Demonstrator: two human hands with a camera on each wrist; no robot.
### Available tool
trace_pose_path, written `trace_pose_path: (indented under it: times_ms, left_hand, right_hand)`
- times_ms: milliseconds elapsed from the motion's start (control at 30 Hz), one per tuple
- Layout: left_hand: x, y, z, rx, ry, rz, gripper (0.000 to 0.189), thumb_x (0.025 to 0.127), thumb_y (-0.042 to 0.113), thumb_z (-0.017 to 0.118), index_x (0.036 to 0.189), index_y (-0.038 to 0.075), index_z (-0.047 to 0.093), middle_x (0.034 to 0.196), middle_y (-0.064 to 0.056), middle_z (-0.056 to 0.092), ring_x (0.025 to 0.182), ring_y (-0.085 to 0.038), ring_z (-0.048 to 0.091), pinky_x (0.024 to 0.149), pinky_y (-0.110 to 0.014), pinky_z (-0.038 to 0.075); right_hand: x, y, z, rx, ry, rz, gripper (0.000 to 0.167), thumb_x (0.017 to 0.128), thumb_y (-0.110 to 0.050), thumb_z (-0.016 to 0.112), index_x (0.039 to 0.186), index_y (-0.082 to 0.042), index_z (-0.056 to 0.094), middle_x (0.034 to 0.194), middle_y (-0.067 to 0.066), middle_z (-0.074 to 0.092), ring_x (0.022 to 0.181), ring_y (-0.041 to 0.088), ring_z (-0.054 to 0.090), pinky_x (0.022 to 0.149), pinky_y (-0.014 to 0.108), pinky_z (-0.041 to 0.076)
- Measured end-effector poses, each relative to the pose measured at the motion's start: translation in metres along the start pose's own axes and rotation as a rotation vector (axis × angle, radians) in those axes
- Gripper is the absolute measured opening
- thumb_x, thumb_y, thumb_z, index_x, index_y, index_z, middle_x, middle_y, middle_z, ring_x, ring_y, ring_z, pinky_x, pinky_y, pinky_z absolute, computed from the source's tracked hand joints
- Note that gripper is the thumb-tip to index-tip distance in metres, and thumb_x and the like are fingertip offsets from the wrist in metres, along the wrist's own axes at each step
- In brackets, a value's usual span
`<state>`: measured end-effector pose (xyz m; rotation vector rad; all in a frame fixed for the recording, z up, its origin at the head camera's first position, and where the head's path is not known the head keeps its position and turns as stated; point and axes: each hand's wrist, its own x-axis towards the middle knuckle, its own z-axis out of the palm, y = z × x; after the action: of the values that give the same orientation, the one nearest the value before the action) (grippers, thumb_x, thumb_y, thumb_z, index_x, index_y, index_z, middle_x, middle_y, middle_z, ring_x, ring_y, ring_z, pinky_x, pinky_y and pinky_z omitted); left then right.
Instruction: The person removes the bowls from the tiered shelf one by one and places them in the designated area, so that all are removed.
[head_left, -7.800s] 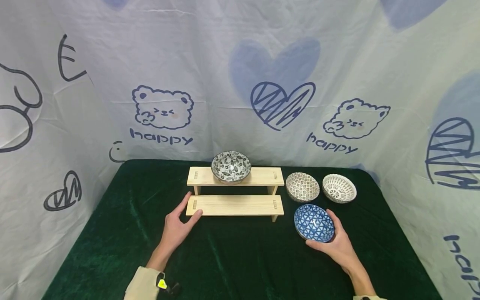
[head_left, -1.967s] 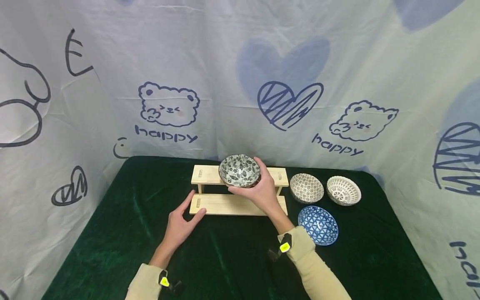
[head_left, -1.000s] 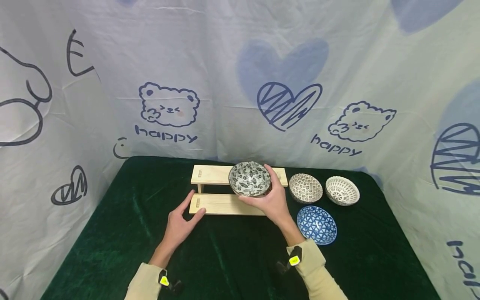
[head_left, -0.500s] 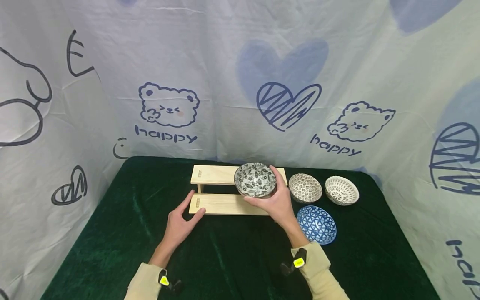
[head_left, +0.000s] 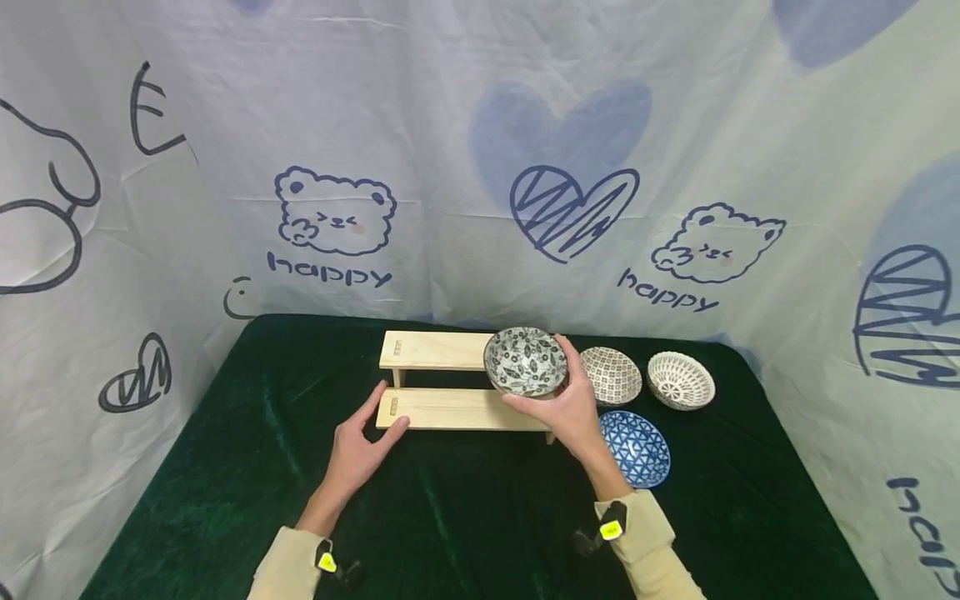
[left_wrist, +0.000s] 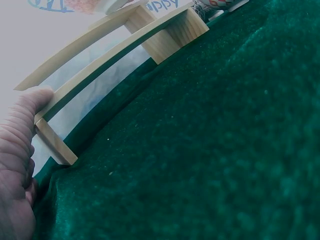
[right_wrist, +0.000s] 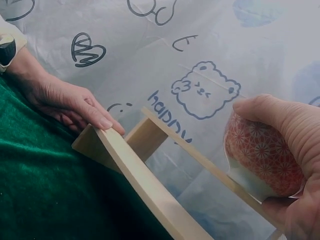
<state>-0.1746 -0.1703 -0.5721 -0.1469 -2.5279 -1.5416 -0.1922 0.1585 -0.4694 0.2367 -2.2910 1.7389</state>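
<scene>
My right hand (head_left: 564,410) grips a bowl (head_left: 525,361) by its right side, with the thumb in front. Black-and-white flowers cover the inside of this bowl; the right wrist view shows a red patterned outer wall (right_wrist: 262,155). The bowl overlaps the right part of the upper board of a two-step wooden shelf (head_left: 457,410). At the left end of the lower board, my left hand (head_left: 358,448) holds the shelf, thumb on the board (left_wrist: 42,95) in the left wrist view. Its other fingers are mostly hidden there.
Right of the shelf stand a brown-checked bowl (head_left: 611,375), a white ribbed bowl (head_left: 681,381) and a blue triangle-patterned bowl (head_left: 637,450). The right forearm passes close to the blue one. A dark green cloth (head_left: 465,517) covers the table, and a printed curtain (head_left: 450,108) hangs behind.
Since the oldest frame, my right hand has let go of the blue bowl and taken the flowered bowl. That bowl has moved right along the upper board. The left hand has stayed put.
</scene>
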Motion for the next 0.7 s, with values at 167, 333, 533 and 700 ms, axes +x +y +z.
trace_pose_path:
  times_ms: [167,333,533,700]
  left_hand:
    - [0.001,-0.001,-0.001,0.001,0.007,0.005,0.080,0.096,0.045,0.075,0.162,0.017,0.040,0.162,-0.006,0.046,0.150,-0.031,0.043,0.121,-0.059,0.034]
    - [0.001,-0.002,0.000,0.001,0.009,0.013,0.079,0.096,0.043,0.075,0.162,0.015,0.040,0.162,-0.007,0.046,0.150,-0.032,0.043,0.121,-0.059,0.034]
    - [0.000,-0.001,0.001,-0.005,0.012,0.016,0.079,0.096,0.042,0.076,0.162,0.016,0.041,0.162,-0.006,0.046,0.149,-0.030,0.044,0.121,-0.058,0.035]
    - [0.000,-0.001,0.001,-0.004,0.018,0.020,0.079,0.096,0.042,0.077,0.161,0.016,0.042,0.161,-0.006,0.047,0.149,-0.030,0.045,0.121,-0.058,0.035]
  right_hand:
    - [-0.002,0.000,-0.005,0.021,0.008,0.015,0.112,0.068,-0.009,0.099,0.160,-0.009,0.035,0.156,0.016,0.042,0.140,0.037,0.047,0.116,0.052,0.043]
    - [-0.005,0.002,-0.016,-0.006,0.030,0.034,0.112,0.068,-0.011,0.099,0.160,-0.009,0.034,0.157,0.017,0.041,0.141,0.037,0.046,0.117,0.053,0.042]
    - [-0.014,0.005,-0.036,-0.091,0.063,0.097,0.113,0.072,-0.017,0.098,0.162,-0.012,0.031,0.163,0.016,0.034,0.145,0.036,0.041,0.120,0.054,0.038]
    - [-0.019,0.008,-0.053,-0.160,0.095,0.100,0.112,0.074,-0.020,0.097,0.163,-0.012,0.030,0.163,0.016,0.035,0.145,0.037,0.041,0.118,0.056,0.040]
